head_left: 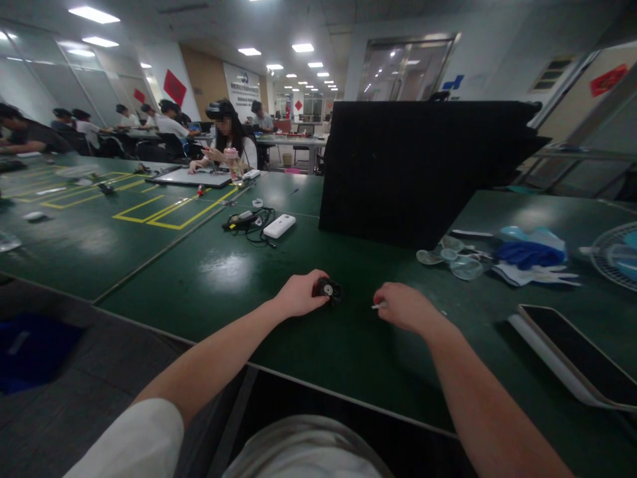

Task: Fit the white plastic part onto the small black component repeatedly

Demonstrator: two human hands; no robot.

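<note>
My left hand [300,294] is closed around a small black part with a pale round disc [329,290] on its side, at the table's surface or just above it. Fingers pinched, my right hand [402,307] grips a small white piece [376,307] whose tip pokes out to the left; the rest is hidden in the fingers, so its kind is unclear. A short gap of green tabletop [348,345] separates the two hands.
A large black panel [393,172] stands behind my hands. Beyond to the left are a white box-shaped device [279,226] and black cables [249,222]. On the right lie pale translucent fan blades [465,267], a blue glove [530,254], a round grille [617,255] and a tablet [577,352]. A co-worker [231,139] sits across.
</note>
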